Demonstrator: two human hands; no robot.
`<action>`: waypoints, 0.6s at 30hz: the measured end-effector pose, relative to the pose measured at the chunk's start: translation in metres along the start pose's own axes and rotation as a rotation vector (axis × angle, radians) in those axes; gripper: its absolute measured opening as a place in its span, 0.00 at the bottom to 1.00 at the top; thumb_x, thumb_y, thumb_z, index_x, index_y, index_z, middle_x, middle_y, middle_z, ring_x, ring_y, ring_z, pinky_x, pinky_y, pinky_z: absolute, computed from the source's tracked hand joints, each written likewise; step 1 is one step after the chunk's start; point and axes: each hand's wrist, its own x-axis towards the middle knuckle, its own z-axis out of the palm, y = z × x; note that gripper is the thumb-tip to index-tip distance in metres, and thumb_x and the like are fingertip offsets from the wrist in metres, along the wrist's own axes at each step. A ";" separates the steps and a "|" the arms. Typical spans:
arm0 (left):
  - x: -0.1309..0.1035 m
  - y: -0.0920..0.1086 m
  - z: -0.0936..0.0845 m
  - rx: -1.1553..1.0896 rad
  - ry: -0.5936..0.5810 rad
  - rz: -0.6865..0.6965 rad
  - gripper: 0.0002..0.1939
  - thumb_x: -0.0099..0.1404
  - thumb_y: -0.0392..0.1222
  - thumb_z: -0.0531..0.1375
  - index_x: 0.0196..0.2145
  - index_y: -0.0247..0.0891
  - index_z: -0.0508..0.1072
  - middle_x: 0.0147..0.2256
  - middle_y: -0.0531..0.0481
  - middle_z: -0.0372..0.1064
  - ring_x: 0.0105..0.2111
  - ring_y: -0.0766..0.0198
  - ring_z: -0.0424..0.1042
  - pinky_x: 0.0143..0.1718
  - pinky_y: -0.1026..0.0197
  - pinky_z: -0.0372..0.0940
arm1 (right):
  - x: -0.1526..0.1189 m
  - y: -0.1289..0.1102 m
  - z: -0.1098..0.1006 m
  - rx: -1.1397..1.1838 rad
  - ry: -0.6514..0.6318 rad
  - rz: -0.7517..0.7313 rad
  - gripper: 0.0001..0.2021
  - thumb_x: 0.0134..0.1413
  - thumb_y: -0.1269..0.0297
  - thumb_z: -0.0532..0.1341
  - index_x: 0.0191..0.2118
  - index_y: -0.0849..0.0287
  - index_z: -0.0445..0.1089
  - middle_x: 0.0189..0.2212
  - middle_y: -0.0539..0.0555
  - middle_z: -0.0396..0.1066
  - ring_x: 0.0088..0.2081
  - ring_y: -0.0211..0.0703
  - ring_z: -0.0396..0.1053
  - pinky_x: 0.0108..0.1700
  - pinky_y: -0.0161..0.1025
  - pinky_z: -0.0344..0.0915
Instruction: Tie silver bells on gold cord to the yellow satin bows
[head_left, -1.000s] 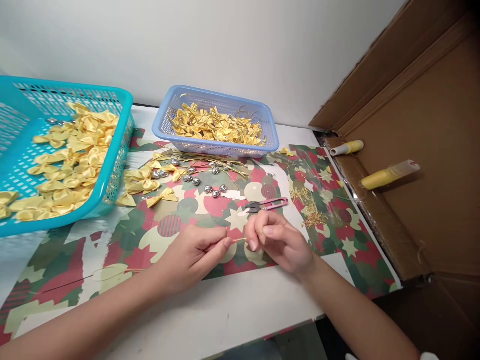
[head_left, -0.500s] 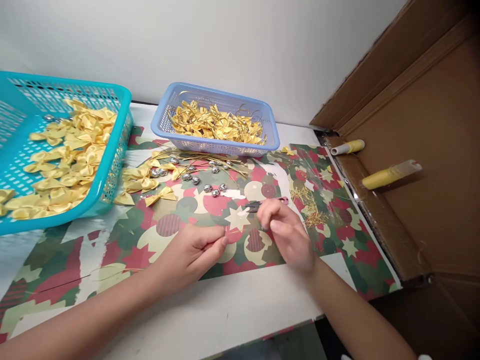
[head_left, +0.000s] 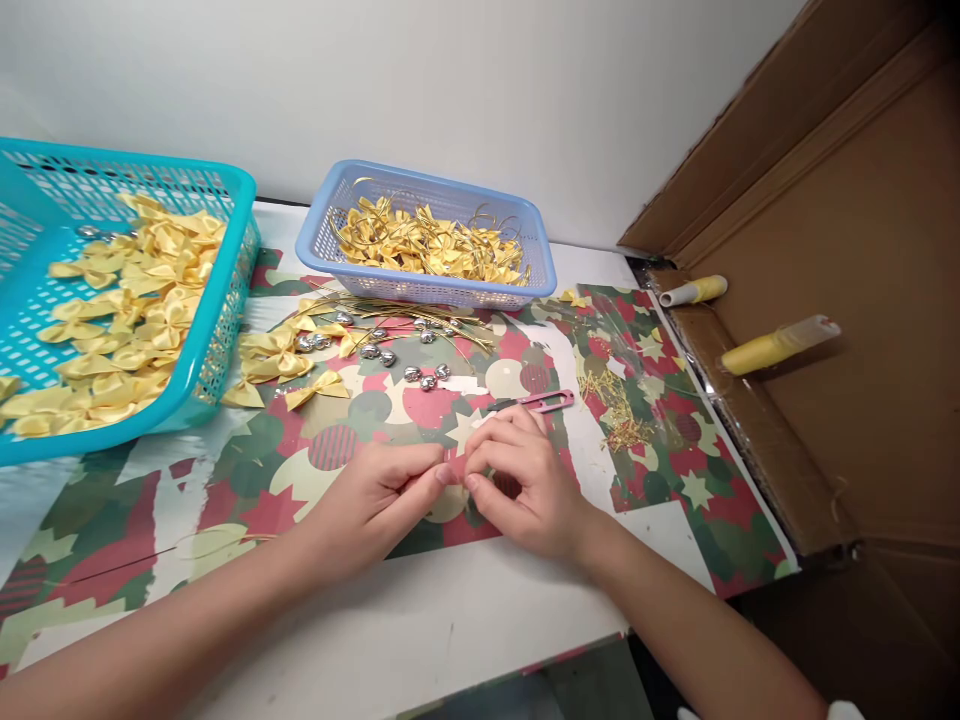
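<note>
My left hand (head_left: 390, 500) is closed in a pinch above the patterned sheet, on what looks like a thin gold cord (head_left: 214, 543) that runs out on the left behind my wrist. Fingertip to fingertip with it, my right hand (head_left: 525, 485) is closed too; what lies between its fingers is hidden. Just beyond the right knuckles are pink-handled thread snips (head_left: 553, 401). Several silver bells (head_left: 427, 381) lie farther back, beside loose yellow ribbon bows (head_left: 321, 388) and a bundle of gold cords (head_left: 405, 310).
A turquoise basket (head_left: 244, 225) with yellow bows and some silver bells stands at left. Behind the cords is a blue basket (head_left: 319, 235) of bows with gold cords. Gold clippings (head_left: 619, 415) lie at right, by a cardboard wall (head_left: 840, 250) with two yellow-wrapped tubes (head_left: 776, 347).
My right hand has moved left and down, from beside the snips to my left fingertips, and its fingers have closed. My left hand has stayed nearly still.
</note>
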 end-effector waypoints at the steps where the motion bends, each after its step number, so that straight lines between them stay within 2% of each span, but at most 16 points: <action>1: 0.000 0.000 0.000 0.013 0.011 -0.003 0.19 0.69 0.43 0.46 0.21 0.37 0.59 0.19 0.56 0.53 0.19 0.71 0.52 0.20 0.67 0.49 | 0.000 0.000 -0.002 0.023 0.005 0.007 0.09 0.54 0.70 0.55 0.25 0.56 0.65 0.30 0.49 0.72 0.38 0.44 0.62 0.44 0.45 0.54; 6: 0.000 -0.001 0.001 -0.015 0.013 -0.004 0.19 0.70 0.43 0.46 0.21 0.37 0.58 0.20 0.57 0.50 0.19 0.72 0.51 0.20 0.68 0.48 | 0.001 -0.003 -0.002 0.002 0.001 0.078 0.02 0.53 0.67 0.59 0.32 0.55 0.68 0.33 0.49 0.73 0.38 0.44 0.62 0.44 0.45 0.53; 9: 0.000 -0.002 0.002 -0.049 0.014 -0.013 0.18 0.70 0.43 0.46 0.22 0.37 0.57 0.20 0.57 0.48 0.20 0.72 0.50 0.20 0.68 0.48 | 0.001 -0.005 0.004 -0.063 -0.046 0.078 0.00 0.54 0.68 0.60 0.33 0.56 0.67 0.32 0.48 0.74 0.39 0.44 0.62 0.45 0.45 0.50; 13: 0.000 -0.001 0.001 -0.043 0.021 -0.009 0.18 0.70 0.43 0.46 0.22 0.38 0.56 0.20 0.57 0.48 0.20 0.72 0.50 0.20 0.68 0.48 | 0.000 -0.005 0.007 -0.065 -0.072 0.071 0.05 0.56 0.70 0.58 0.29 0.57 0.66 0.31 0.47 0.74 0.38 0.42 0.62 0.44 0.45 0.50; 18: 0.001 0.001 0.001 0.005 0.043 -0.006 0.19 0.68 0.41 0.47 0.19 0.38 0.51 0.18 0.58 0.45 0.18 0.73 0.46 0.18 0.67 0.44 | 0.000 -0.001 0.001 0.050 -0.082 0.057 0.08 0.59 0.67 0.56 0.28 0.56 0.66 0.30 0.47 0.74 0.37 0.42 0.62 0.44 0.45 0.50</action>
